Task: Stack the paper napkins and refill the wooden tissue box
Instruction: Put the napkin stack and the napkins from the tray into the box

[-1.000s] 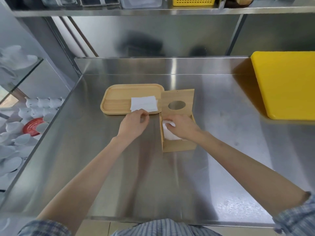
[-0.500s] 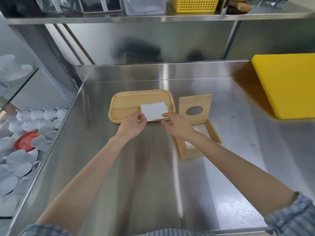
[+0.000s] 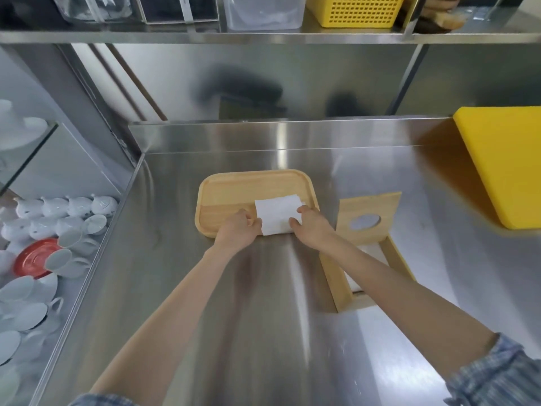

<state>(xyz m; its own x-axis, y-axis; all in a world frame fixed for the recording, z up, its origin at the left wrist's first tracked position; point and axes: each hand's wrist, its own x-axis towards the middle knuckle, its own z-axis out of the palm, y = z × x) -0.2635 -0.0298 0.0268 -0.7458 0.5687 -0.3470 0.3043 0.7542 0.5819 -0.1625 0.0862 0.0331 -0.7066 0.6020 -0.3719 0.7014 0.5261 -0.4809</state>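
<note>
A small stack of white paper napkins (image 3: 277,213) lies at the near right corner of a wooden tray (image 3: 234,190). My left hand (image 3: 237,230) grips the stack's left edge and my right hand (image 3: 311,228) grips its right edge. The wooden tissue box (image 3: 336,285) lies open on the steel counter to the right, its lid (image 3: 369,219) with a round hole tipped back. My right forearm covers most of the box's inside; a bit of white paper shows there.
A yellow cutting board (image 3: 509,162) lies at the far right of the steel counter (image 3: 263,332). Left of the counter, below it, are white cups and a red saucer (image 3: 35,256). A shelf with a yellow basket (image 3: 360,10) runs overhead.
My right hand left the tissue box and came to the napkin stack on the tray. Both hands now hold the stack's sides. The camera view shifted left and upward.
</note>
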